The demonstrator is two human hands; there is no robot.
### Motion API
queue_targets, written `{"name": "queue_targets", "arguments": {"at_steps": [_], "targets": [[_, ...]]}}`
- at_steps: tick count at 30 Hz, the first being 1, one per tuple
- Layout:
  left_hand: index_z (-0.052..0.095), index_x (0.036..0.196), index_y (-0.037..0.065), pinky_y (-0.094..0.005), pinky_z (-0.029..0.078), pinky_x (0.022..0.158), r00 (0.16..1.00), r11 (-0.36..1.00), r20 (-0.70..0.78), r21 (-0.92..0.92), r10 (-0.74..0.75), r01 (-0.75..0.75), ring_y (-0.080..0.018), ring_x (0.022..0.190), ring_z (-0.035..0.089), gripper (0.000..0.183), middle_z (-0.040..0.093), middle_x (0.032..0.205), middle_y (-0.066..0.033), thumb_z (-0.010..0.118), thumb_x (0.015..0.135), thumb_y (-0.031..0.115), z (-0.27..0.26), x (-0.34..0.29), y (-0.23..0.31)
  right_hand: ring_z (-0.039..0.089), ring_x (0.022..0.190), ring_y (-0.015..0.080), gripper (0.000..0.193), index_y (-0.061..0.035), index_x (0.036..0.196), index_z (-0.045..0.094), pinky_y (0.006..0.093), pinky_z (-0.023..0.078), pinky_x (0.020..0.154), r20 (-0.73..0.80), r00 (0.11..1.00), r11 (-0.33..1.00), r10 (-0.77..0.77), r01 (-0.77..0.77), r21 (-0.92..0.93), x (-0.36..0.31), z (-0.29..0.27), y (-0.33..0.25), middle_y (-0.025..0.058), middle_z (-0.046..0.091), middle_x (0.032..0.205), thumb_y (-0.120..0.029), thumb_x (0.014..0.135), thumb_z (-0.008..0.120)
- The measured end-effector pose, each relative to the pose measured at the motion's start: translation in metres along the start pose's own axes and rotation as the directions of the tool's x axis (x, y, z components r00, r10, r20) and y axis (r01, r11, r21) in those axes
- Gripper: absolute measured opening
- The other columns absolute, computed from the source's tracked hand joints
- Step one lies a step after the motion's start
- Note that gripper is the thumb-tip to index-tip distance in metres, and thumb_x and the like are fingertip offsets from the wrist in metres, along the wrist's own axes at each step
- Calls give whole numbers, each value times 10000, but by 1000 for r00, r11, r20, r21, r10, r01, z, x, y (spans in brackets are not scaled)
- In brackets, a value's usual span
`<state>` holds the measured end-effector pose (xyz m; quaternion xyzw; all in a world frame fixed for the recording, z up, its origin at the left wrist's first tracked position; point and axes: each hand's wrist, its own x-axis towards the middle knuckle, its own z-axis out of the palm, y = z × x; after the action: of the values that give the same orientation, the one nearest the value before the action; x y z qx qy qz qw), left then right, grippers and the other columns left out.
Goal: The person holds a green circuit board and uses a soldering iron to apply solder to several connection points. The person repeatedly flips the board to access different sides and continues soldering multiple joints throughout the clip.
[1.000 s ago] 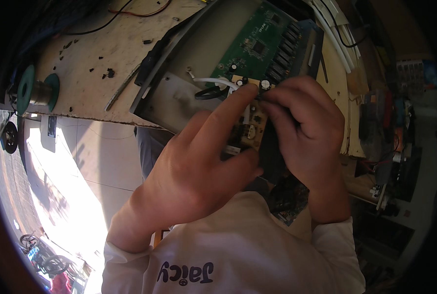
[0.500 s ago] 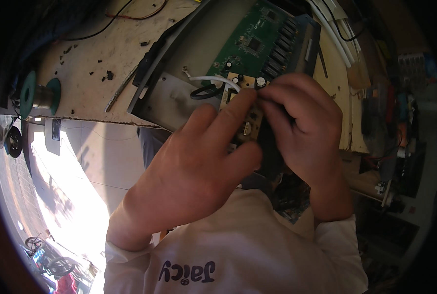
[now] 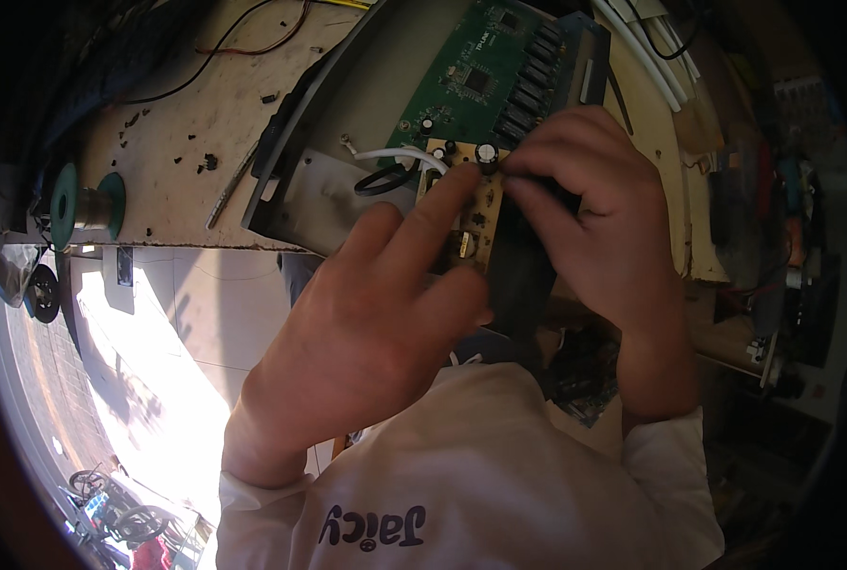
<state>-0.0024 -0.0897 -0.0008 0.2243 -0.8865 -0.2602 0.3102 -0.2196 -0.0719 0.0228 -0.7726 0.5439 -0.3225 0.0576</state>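
Note:
A small tan circuit board [image 3: 483,204] with capacitors and other parts on it sits at the near edge of an opened grey metal case [image 3: 295,176]. My left hand [image 3: 357,318] is closed on this board, with the index finger laid along its top and the thumb by its near end. At the board's right edge, beside a large round capacitor [image 3: 487,154], the fingertips of my right hand [image 3: 599,204] come together in a pinch. What they hold, if anything, is too small to make out. A white cable [image 3: 385,152] and a black wire loop [image 3: 382,180] run beside the board.
A larger green circuit board [image 3: 471,81] lies inside the case. On the workbench [image 3: 171,204] are a solder spool [image 3: 89,211], a thin metal rod [image 3: 228,195] and several dark scraps [image 3: 209,162]. White strips [image 3: 647,62] lie at the far right, and sunlit floor shows below left.
The view has shifted slightly. My right fingertips have drawn a little away from the left index finger, showing more of the tan board and its large capacitor.

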Motion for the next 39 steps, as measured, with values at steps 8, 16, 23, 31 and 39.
{"name": "queue_targets", "arguments": {"at_steps": [8,16,23,31,39], "targets": [[572,836,39,-416,512,731,1000,1000,-1,-18,6,-6,-359,854,580,250,515,1425,-302,796,760,119,1,-1,-1,628,840,276,187,28,851,691,357,497,697,-27,999,999,32,-33,-26,-1,6,-7,111,660,849,62,700,795],[566,828,41,-417,505,722,999,999,5,3,35,-35,-354,829,564,237,513,1425,-309,784,771,115,2,-2,-4,623,764,285,172,11,818,683,372,487,666,-91,995,994,35,-44,-99,-2,14,-14,106,652,808,56,685,783],[555,815,38,-419,502,699,999,999,2,15,36,-36,-356,813,556,240,532,1404,-303,777,776,121,2,-2,-3,580,764,292,171,-56,728,605,420,435,687,-100,995,992,8,-21,-127,-1,18,-11,66,574,751,-16,684,765],[551,810,34,-424,498,683,998,997,18,50,60,-61,-358,805,554,239,542,1389,-298,771,778,121,2,-2,-4,580,762,289,159,-61,708,603,411,433,699,-47,999,991,28,-34,-129,1,16,-11,65,576,748,-31,699,759],[548,820,35,-426,495,684,998,997,12,37,63,-63,-359,806,556,241,538,1398,-290,769,769,115,1,-2,-6,654,842,257,166,33,891,689,336,506,708,24,998,999,50,-50,0,0,-6,-3,113,670,877,113,753,736]]}}
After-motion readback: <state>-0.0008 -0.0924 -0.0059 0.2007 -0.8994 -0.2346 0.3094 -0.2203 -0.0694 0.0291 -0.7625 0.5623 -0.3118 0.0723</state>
